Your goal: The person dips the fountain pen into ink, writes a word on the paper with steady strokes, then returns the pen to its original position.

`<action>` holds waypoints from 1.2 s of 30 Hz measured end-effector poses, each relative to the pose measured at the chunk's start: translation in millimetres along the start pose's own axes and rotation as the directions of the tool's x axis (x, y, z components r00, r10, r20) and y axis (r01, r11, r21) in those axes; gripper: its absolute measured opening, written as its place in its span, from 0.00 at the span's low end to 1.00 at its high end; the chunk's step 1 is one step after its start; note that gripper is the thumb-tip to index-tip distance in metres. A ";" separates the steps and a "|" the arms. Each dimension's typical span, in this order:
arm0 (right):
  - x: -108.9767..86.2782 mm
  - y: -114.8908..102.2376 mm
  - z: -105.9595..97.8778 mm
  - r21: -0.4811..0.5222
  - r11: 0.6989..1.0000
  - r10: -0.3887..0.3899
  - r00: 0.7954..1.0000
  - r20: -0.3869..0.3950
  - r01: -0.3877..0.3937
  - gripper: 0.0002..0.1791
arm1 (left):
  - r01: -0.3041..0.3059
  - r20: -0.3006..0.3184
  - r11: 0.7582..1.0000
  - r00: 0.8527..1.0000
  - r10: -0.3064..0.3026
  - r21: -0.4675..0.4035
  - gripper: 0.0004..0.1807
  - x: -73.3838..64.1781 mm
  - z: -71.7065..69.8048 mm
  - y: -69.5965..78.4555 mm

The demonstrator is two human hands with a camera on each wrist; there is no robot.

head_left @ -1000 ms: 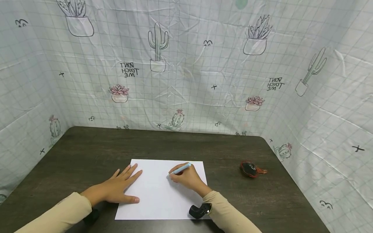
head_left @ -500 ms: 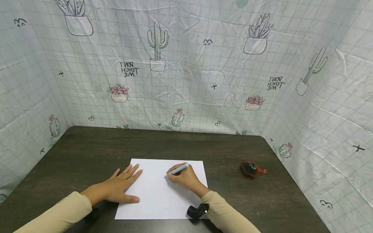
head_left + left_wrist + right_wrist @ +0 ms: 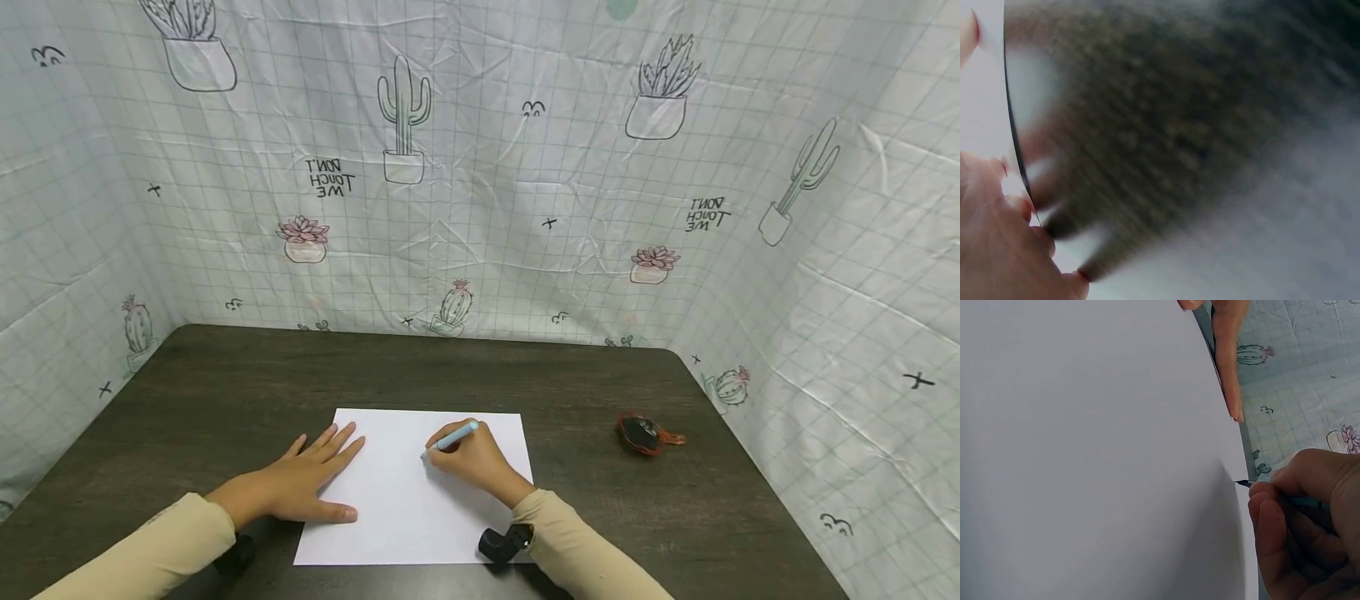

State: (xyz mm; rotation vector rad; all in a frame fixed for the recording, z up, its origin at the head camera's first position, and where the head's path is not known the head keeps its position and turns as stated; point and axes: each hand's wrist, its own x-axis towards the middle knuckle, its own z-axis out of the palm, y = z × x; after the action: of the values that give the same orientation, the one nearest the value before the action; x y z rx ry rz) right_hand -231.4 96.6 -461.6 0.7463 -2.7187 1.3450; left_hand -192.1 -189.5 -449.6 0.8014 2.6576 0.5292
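Note:
A white sheet of paper (image 3: 390, 525) lies on the dark table. My left hand (image 3: 307, 483) rests on its left side with the fingers spread; the left wrist view shows part of this hand (image 3: 1004, 237) at the frame's edge. My right hand (image 3: 472, 458) pinches a light blue pen (image 3: 456, 436) over the upper middle of the sheet. In the right wrist view, the pen's dark tip (image 3: 1243, 483) meets the paper surface, and most of the barrel is hidden behind the fingers. No clear mark shows on the paper.
A small dark object with a red-orange rim and tab (image 3: 643, 434) lies at the table's right. Behind and beside the dark wooden table (image 3: 420, 367) hangs a white grid-patterned cloth (image 3: 495, 192) with cactus prints. A black wrist device (image 3: 504, 543) overlaps the paper's lower right corner.
My right hand has shifted slightly left across the paper, carrying the pen with it. The left hand and the sheet have stayed in place.

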 end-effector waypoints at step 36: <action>-11.8 10.9 -12.2 0.005 0.999 0.037 0.999 -0.030 -0.037 0.04 | 0.025 0.014 1.000 1.000 -0.026 0.014 0.57 3.5 5.7 -5.7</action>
State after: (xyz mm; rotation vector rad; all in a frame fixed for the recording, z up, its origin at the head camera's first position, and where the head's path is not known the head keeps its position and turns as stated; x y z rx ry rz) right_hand -227.9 116.3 -464.7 0.6736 -2.7210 1.3587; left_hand -195.3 -190.5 -457.8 0.7714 2.6578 0.4971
